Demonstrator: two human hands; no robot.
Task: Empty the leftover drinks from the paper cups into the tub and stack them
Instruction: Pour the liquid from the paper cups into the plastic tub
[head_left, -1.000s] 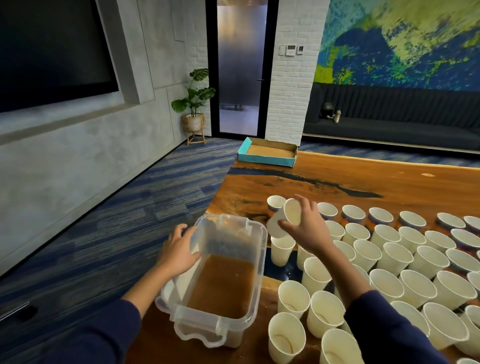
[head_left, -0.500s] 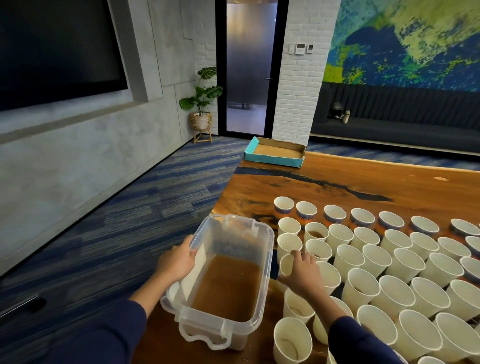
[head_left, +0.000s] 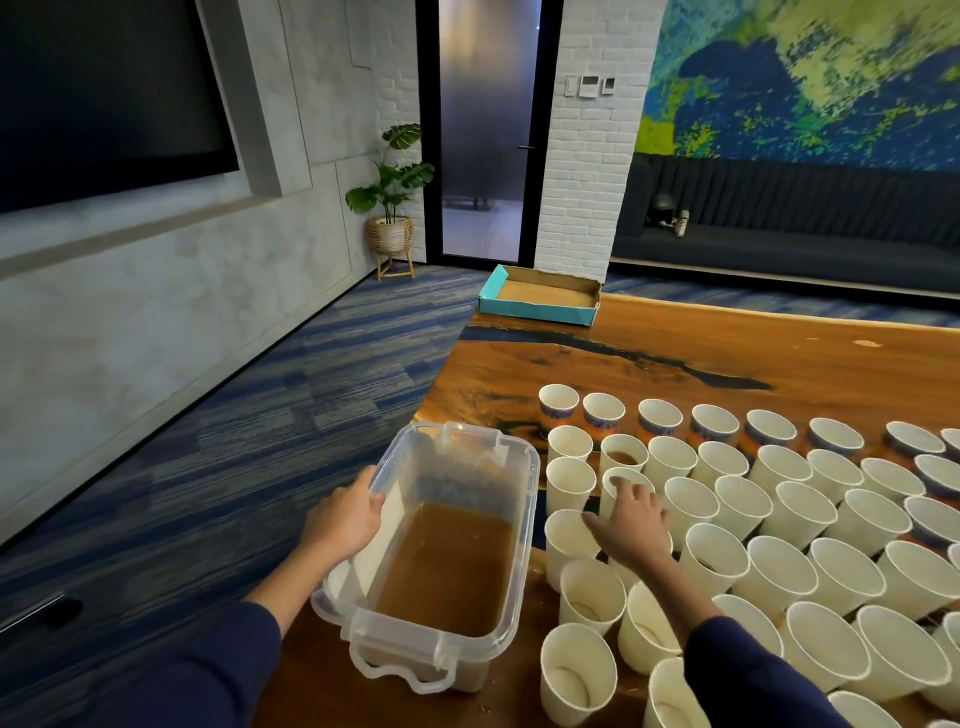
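My left hand (head_left: 345, 522) holds the clear tub (head_left: 511, 561) by its left rim, thumb hooked over the edge, at the tabletop's (head_left: 675, 353) near left corner; brown liquid (head_left: 447, 566) sits inside. My right hand (head_left: 631, 527), its grip spread wide and loose, touches a paper cup (head_left: 621, 486) among the rows of paper cups (head_left: 779, 519) beyond.

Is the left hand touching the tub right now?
Touching. The head view shows the left hand gripping the clear plastic tub's left rim, thumb hooked over its edge.
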